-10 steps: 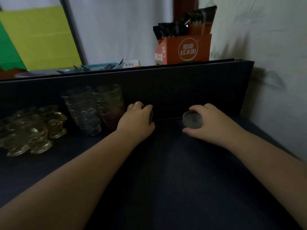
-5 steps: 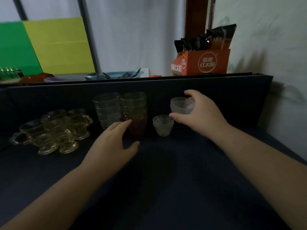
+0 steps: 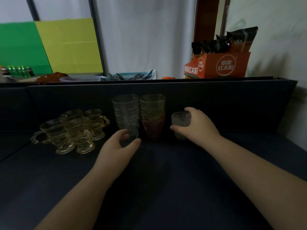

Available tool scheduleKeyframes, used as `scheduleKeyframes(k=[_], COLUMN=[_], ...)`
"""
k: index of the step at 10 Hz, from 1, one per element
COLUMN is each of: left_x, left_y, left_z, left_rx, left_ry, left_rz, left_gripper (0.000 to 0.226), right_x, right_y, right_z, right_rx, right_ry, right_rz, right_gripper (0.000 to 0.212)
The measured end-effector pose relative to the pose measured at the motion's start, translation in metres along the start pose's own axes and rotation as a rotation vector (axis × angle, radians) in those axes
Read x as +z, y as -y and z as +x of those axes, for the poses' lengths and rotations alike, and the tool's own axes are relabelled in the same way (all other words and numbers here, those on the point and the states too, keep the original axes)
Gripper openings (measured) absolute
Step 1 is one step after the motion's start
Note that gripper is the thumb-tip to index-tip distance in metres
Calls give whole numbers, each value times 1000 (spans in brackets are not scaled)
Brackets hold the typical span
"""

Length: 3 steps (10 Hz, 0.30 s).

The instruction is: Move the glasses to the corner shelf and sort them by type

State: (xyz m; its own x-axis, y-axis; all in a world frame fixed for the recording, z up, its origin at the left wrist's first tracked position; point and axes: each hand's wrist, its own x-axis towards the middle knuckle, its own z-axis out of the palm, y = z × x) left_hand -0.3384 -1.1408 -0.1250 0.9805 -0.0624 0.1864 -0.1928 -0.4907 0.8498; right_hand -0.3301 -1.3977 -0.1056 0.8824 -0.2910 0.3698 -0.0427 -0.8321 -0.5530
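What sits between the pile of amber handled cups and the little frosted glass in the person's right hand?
In the head view, two stacks: clear tumblers, then yellow and red tumblers, between the amber cups and the frosted glass.

You are looking at an orange box (image 3: 221,66) up on the ledge. It is showing 草原红太阳 on its side and 红太阳 inside a round sign on its front.

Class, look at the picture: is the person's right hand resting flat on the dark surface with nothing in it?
No. The right hand is raised and grips a small frosted glass, held over another small glass beside the coloured tumbler stack.
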Motion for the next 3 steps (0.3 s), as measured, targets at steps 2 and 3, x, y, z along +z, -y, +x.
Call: scheduleKeyframes(k=[2,3], left_x=[-6,-9], left_y=[-2,-8], left_z=[-3,-8], left_rx=[-35,-24], left_ry=[35,47], left_rz=[-135,-132], left_gripper=[67,66], right_x=[-27,-38], right_y=[-8,-5], right_z=[-37,-67], right_rx=[-53,-20], right_ry=[0,3], right_rz=[-47,81], right_gripper=[88,81])
